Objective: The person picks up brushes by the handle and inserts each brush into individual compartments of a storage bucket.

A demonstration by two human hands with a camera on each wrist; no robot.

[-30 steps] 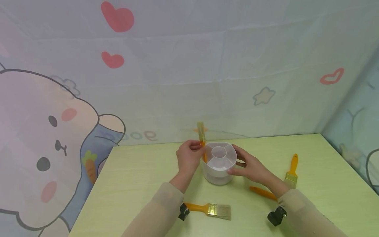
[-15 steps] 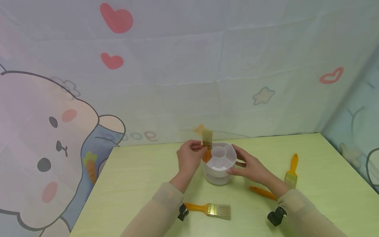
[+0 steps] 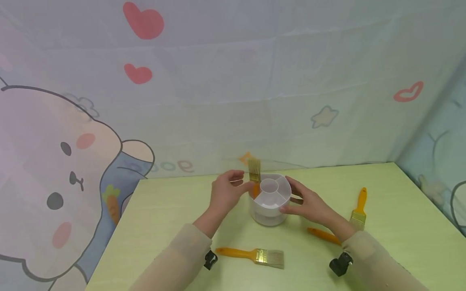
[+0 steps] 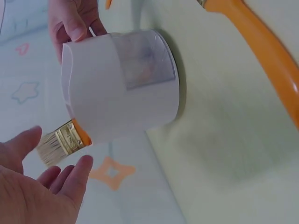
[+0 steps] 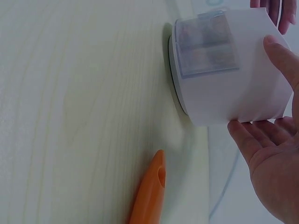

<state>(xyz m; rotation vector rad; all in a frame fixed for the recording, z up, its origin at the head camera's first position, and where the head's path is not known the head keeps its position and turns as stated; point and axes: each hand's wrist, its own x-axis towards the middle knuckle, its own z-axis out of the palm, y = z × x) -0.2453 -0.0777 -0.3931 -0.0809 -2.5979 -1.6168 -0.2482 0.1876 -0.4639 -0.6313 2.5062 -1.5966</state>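
Observation:
A white round desk organizer (image 3: 268, 212) with several compartments stands on the table. One paintbrush (image 3: 255, 169) stands upright in its left compartment, bristles up, its handle mostly hidden inside. My left hand (image 3: 226, 193) is beside that brush. In the left wrist view, thumb and fingers (image 4: 77, 179) are spread apart around the bristle end (image 4: 60, 142) without gripping it. My right hand (image 3: 309, 207) holds the organizer from the right, thumb on the front wall and fingers around the side. The right wrist view shows a clear drawer front (image 5: 208, 44) low on the organizer.
A paintbrush (image 3: 251, 255) with an orange handle lies near the table's front. Another brush (image 3: 359, 210) lies at the right, and an orange handle (image 3: 323, 235) shows partly under my right forearm. A printed cloth backdrop (image 3: 218, 101) rises behind the table (image 3: 164, 226).
The paintbrush went down into the left compartment and turned its broad face forward. My left hand then let go and drew slightly left. The right hand has stayed on the organizer.

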